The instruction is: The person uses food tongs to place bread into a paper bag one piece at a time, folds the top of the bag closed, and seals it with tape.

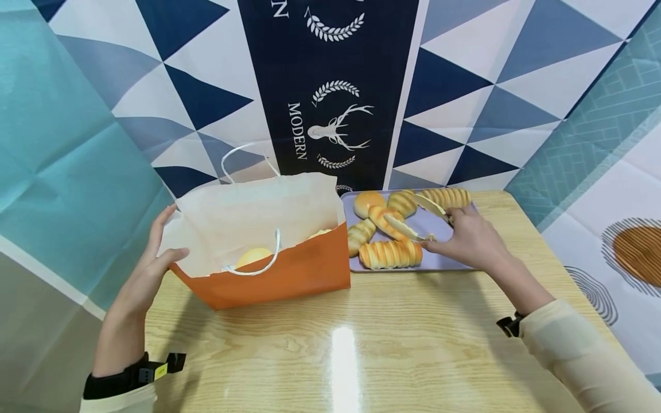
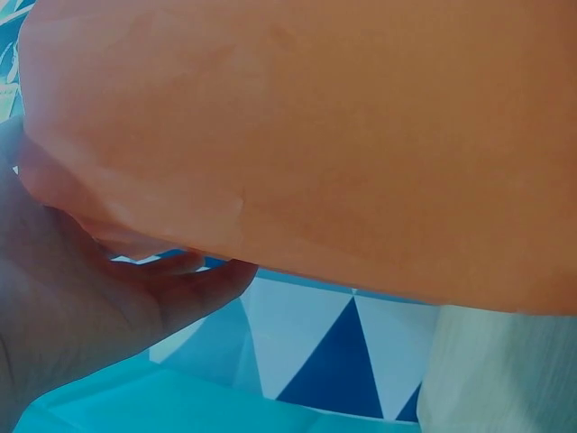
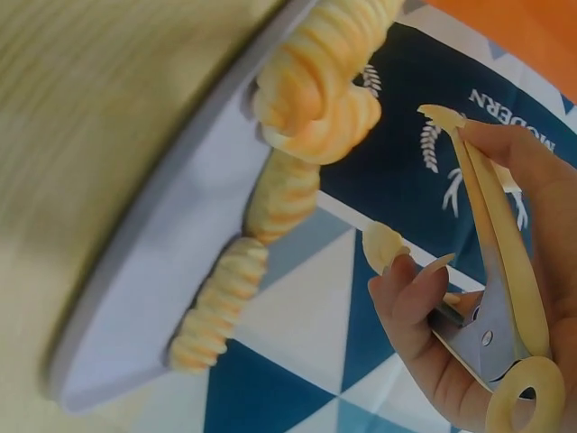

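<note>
An orange paper bag (image 1: 279, 281) with a white inside and white handles stands on the left, its mouth wide. My left hand (image 1: 136, 281) grips its left side edge, thumb over the rim and fingers along the outside. Part of a yellow bun (image 1: 253, 257) shows within the bag; the rest is hidden by the front wall. My right hand (image 1: 472, 238) holds cream-coloured tongs (image 3: 509, 248), their jaws spread apart over the lilac tray (image 1: 439, 229). Between and below the tong tips lies a golden bread roll (image 1: 384, 221). Nearest the tray's front edge sits a ridged roll (image 1: 391, 254).
A round bun (image 1: 369, 202) and several ridged rolls, one a long roll (image 1: 447, 197), lie on the same tray. The tray's left end meets the bag's right side. Patterned cloth (image 1: 330, 69) hangs behind the wooden table (image 1: 279, 350).
</note>
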